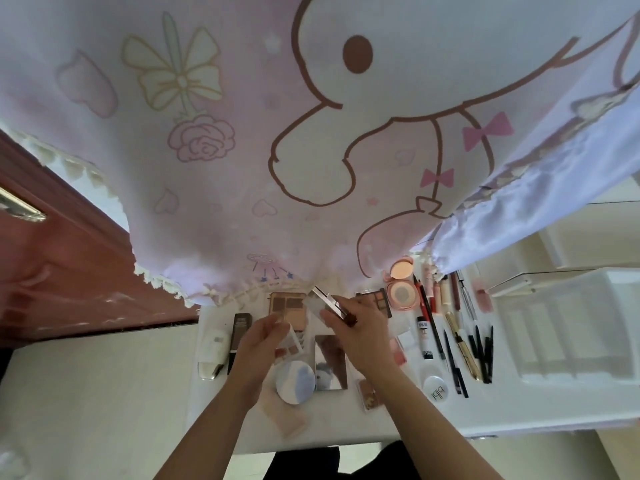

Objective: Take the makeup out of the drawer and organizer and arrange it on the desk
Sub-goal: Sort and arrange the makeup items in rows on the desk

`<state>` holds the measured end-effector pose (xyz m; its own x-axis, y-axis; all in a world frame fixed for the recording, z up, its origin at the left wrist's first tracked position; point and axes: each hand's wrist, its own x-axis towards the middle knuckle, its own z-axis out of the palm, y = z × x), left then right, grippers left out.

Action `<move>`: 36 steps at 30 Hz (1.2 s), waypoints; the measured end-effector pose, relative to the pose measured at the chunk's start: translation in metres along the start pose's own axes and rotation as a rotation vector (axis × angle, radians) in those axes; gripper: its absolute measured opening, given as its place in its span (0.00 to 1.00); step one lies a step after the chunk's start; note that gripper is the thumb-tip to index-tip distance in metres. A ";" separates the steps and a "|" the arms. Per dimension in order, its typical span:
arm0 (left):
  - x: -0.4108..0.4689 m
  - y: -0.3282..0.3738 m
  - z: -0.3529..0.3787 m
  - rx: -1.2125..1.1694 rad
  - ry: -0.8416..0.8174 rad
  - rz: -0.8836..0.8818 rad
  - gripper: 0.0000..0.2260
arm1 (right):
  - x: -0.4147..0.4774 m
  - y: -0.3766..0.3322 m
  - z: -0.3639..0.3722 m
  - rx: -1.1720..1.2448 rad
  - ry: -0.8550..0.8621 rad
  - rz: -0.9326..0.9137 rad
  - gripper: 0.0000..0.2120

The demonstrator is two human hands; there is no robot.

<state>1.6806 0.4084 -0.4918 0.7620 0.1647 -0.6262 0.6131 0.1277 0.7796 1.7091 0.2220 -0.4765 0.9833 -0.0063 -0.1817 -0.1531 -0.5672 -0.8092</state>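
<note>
At the counter (346, 424), past a round puff (295, 382) and a mirror (330, 362), the right hand (360, 336) has its grip clamped on a slim case (329, 301) held just above the laid-out makeup. The case's long axis runs from 4 to 10 o'clock, pale end pointing at 10 o'clock. The left hand (261, 341) is at 9 o'clock of it; its grip is too blurred to tell. The arranging step looks well along. Next, the case likely needs a free spot near the palette (287, 310).
</note>
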 end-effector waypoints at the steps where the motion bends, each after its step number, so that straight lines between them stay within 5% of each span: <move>1: -0.005 0.009 0.002 -0.026 -0.048 0.018 0.14 | -0.008 -0.005 -0.002 0.044 0.024 -0.001 0.12; 4: -0.018 0.036 0.010 -0.006 -0.190 0.087 0.21 | -0.024 -0.020 -0.008 0.115 0.074 -0.014 0.12; 10: -0.036 0.067 0.028 -0.104 -0.211 0.184 0.17 | -0.036 -0.032 -0.019 0.158 0.080 -0.151 0.20; 14: -0.045 0.074 0.031 -0.202 -0.207 0.192 0.09 | -0.039 -0.040 -0.032 0.236 -0.007 -0.137 0.14; 17: -0.050 0.077 0.028 -0.248 -0.219 0.203 0.13 | -0.042 -0.040 -0.038 0.288 -0.089 -0.085 0.21; 22: -0.051 0.076 0.022 -0.249 -0.256 0.246 0.25 | -0.041 -0.043 -0.041 0.383 0.012 0.010 0.39; 29: -0.052 0.077 0.026 -0.433 -0.302 0.129 0.21 | -0.038 -0.048 -0.052 0.547 0.123 0.055 0.19; 36: -0.049 0.067 0.018 -0.371 -0.285 0.057 0.17 | -0.039 -0.033 -0.051 0.431 0.176 0.029 0.16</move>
<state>1.6882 0.3910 -0.4093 0.8509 -0.0872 -0.5181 0.4926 0.4754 0.7289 1.6808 0.1987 -0.4137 0.9739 -0.1782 -0.1403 -0.1710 -0.1708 -0.9704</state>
